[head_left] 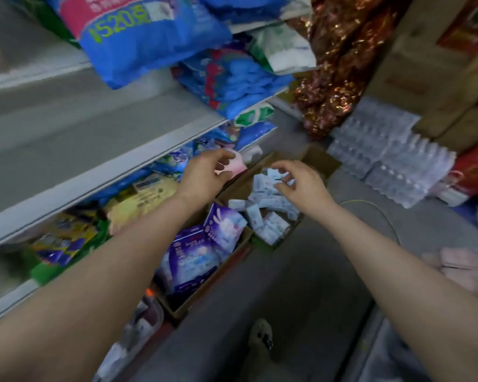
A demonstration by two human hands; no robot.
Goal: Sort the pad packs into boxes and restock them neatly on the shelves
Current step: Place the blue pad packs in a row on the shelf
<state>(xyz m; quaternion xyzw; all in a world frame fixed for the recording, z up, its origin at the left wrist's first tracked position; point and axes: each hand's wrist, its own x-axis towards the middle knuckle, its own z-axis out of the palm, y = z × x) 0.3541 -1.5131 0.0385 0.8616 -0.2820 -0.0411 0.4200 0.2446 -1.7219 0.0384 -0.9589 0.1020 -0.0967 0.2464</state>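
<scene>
Two open cardboard boxes stand on the floor by the shelves. The far box [324,158] holds several small white pad packs [271,213]. The near box [213,283] holds purple pad packs [202,252] with a rabbit print. My left hand [204,173] hovers with loosely curled fingers in front of a pink pack [236,166] at the bottom shelf; it grips nothing that I can see. My right hand [298,184] is over the far box, fingers loosely curled just above the white packs, holding nothing. The picture is blurred.
Grey shelves [100,172] on the left carry blue, green and yellow packs. Wrapped water bottles [384,161], cartons [425,78] and shiny red-gold bags [334,78] fill the back right. Pink slippers [464,266] lie on the floor at right. My foot [260,337] is below.
</scene>
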